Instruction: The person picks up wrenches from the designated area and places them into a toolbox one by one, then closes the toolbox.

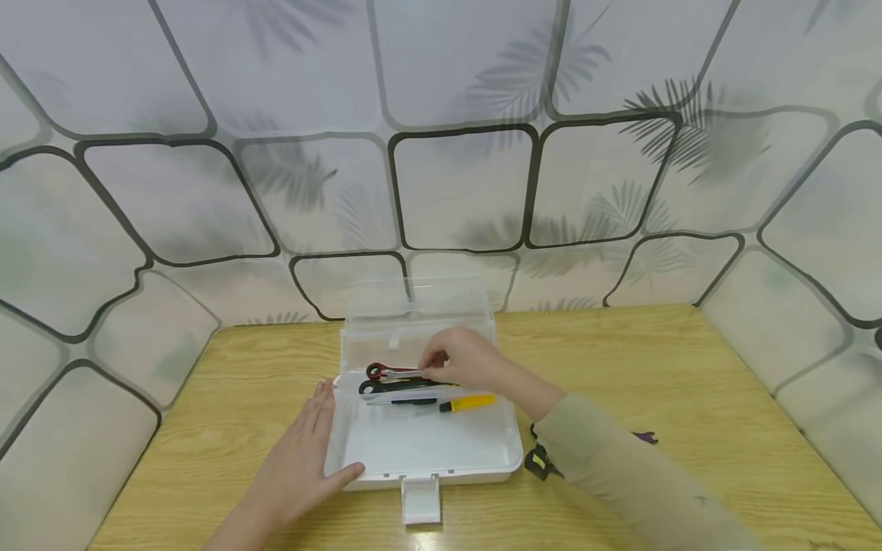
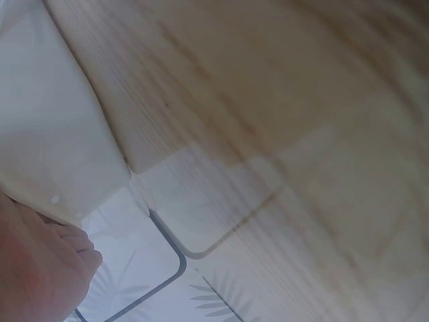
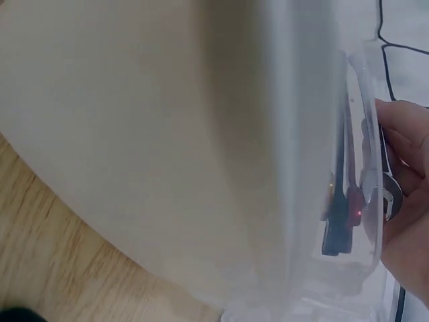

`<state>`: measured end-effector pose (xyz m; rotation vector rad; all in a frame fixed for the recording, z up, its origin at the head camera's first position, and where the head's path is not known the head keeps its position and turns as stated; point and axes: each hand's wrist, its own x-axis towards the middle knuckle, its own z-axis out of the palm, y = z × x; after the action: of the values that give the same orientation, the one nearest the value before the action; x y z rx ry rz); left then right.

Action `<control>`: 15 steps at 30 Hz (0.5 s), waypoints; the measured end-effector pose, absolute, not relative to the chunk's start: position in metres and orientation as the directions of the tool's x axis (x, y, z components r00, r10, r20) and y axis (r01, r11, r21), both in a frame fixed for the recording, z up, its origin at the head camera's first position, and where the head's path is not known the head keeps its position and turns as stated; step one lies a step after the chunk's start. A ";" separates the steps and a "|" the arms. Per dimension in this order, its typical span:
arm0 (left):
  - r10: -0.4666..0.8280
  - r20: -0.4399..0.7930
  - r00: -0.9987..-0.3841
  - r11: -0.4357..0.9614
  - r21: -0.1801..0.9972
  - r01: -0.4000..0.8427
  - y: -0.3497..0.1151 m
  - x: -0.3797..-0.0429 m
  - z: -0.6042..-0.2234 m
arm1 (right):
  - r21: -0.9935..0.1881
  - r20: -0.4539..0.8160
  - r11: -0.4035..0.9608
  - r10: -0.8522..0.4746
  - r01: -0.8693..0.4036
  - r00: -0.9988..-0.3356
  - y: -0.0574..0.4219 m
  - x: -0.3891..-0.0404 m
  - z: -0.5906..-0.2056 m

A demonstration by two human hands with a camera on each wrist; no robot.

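Head view | my right grip pinches silver wrench at back of white box | my left grip spread, empty, against box | stowing looks partway: other tools inside; tape measure, purple piece left on counter

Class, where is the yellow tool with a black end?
In the head view, the yellow tool lies inside the open white plastic toolbox, toward its right side, right of a slim dark-handled tool.

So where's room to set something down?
The yellow wood-grain table is bare left of the left hand and right of the clear plastic lid. Inside the white plastic box, the front is bare; red and black tools crowd the back.
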<state>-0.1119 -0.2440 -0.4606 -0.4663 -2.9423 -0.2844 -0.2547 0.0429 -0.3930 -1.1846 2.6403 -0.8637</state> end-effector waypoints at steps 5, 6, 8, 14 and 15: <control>0.291 0.175 -0.940 0.934 0.161 0.319 -0.244 -0.111 -0.459 | -0.548 0.109 0.546 -0.704 -0.633 -0.702 0.037 -0.256 -0.399; 0.291 0.176 -0.940 0.934 0.161 0.319 -0.244 -0.111 -0.459 | -0.554 0.111 0.545 -0.702 -0.630 -0.704 0.036 -0.256 -0.400; 0.290 0.175 -0.941 0.934 0.160 0.318 -0.244 -0.111 -0.458 | -0.562 0.121 0.536 -0.701 -0.631 -0.703 0.036 -0.256 -0.401; 0.294 0.185 -0.938 0.933 0.156 0.323 -0.243 -0.111 -0.457 | -0.547 0.145 0.525 -0.708 -0.652 -0.692 0.035 -0.256 -0.403; 0.297 0.191 -0.936 0.933 0.153 0.327 -0.243 -0.112 -0.457 | -0.538 0.151 0.525 -0.710 -0.660 -0.688 0.035 -0.256 -0.403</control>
<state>-0.1115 -0.2426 -0.4567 -0.4753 -2.9252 -0.2740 -0.2556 0.0347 -0.4032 -1.2010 2.6663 -0.8831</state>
